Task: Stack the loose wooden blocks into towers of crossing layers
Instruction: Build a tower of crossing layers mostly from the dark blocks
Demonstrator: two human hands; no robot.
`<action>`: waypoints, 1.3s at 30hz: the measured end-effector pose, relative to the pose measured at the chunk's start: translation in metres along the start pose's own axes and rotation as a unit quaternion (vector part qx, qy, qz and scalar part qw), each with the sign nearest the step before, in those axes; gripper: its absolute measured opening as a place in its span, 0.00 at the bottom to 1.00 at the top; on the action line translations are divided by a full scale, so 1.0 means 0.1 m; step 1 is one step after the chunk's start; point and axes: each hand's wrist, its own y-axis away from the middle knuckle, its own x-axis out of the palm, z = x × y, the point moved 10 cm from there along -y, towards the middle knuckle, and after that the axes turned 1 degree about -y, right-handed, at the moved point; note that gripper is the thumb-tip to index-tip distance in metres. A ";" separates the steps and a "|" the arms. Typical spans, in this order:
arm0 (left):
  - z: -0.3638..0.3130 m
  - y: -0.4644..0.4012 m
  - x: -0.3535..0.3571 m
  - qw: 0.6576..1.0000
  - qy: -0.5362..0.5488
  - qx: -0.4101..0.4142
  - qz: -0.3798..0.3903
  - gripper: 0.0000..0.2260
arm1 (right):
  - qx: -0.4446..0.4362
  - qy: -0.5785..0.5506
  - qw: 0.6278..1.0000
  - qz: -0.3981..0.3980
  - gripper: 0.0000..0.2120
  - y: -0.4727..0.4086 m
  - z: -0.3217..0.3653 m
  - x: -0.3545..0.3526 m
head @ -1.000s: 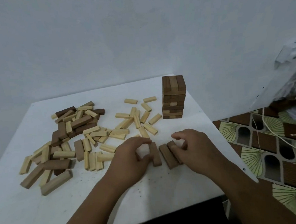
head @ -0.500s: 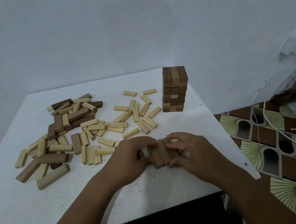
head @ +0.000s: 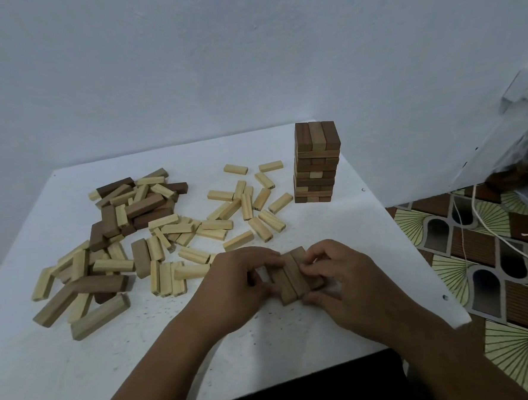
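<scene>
Head view: three dark blocks [head: 293,277] side by side between left hand [head: 237,289] and right hand [head: 343,283]

- A plain pale blue-grey wall [head: 217,63] fills the view ahead of me, evenly and dimly lit.
- My white table [head: 82,381] stands against it, its top speckled with small dark marks.
- To my right, the floor [head: 476,248] has brown-and-green fan-patterned tiles, crossed by a white cord [head: 493,235].
</scene>
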 end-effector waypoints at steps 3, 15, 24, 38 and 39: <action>-0.02 -0.01 0.01 1.000 -0.013 0.009 -0.002 0.18 | 0.034 0.027 0.999 -0.017 0.33 0.02 0.05 0.03; -0.19 0.01 0.06 0.983 -0.110 0.091 0.112 0.07 | 0.015 0.004 1.000 -0.020 0.24 -0.02 0.12 0.08; -0.30 0.14 0.09 0.987 -0.042 0.151 0.038 0.13 | -0.039 -0.049 0.998 0.011 0.24 -0.02 0.09 0.07; -0.15 0.21 0.03 0.990 0.029 0.136 -0.014 0.18 | 0.017 -0.003 1.000 0.008 0.26 0.03 -0.06 0.07; -0.14 0.20 0.02 0.990 0.039 0.135 -0.010 0.18 | 0.019 -0.003 1.000 0.009 0.25 0.03 -0.06 0.07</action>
